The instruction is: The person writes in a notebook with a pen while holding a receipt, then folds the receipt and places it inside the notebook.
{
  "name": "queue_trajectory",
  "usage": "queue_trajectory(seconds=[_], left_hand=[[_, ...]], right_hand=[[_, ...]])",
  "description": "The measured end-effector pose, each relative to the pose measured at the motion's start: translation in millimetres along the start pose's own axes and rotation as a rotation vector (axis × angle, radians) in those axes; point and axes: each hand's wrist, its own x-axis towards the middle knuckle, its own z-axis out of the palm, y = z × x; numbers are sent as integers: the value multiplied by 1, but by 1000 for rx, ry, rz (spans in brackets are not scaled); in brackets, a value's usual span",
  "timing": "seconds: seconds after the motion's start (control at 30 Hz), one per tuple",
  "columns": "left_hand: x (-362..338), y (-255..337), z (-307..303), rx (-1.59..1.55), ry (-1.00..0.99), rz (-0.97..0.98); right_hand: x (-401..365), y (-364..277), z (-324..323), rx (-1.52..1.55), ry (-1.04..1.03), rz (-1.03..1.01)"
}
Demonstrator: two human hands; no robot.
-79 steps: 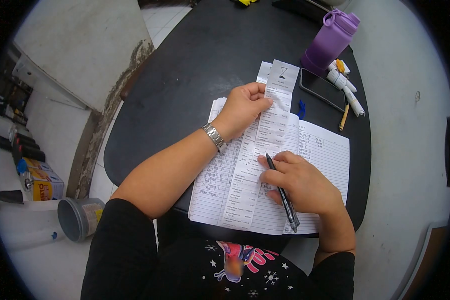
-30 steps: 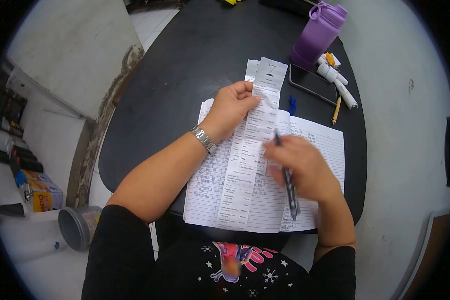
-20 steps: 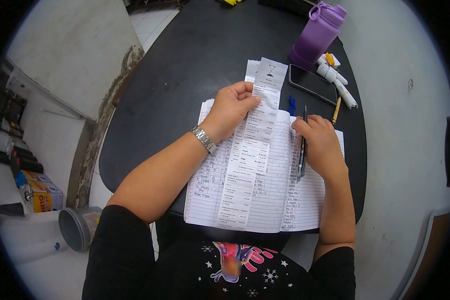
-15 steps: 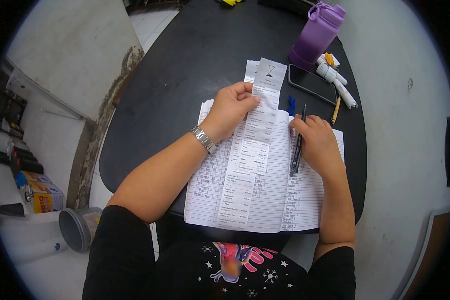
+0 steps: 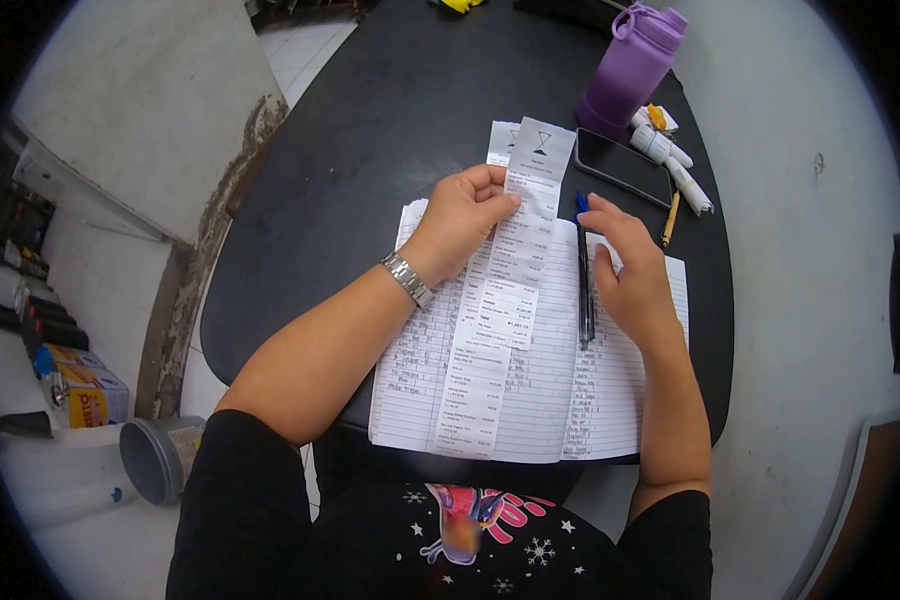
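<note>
Now the right hand, fingers spread, no longer grips the pen, which lies on the notebook, so only the left hand holds anything, pinching the long receipt (another overlaps beneath) over the left page

1. Left hand: some fingertips hidden behind receipts.
2. Receipts cover part of notebook; fine print mostly too small.
3. Yellow object cut off by top edge.
4. Shirt print partly blurred.
</note>
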Motion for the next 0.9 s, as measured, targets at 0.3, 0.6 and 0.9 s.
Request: queue_trajectory(seconds=[0.3, 0.6, 0.9], left_hand=[[-7, 2, 6, 63, -69, 11], [-11, 0, 11, 3, -133, -30], [-11, 6, 15, -101, -70, -169]], right_hand=[[-3, -2, 20, 651, 68, 163], [-3, 0, 22, 885, 84, 142], [-1, 3, 13, 1141, 190, 407]])
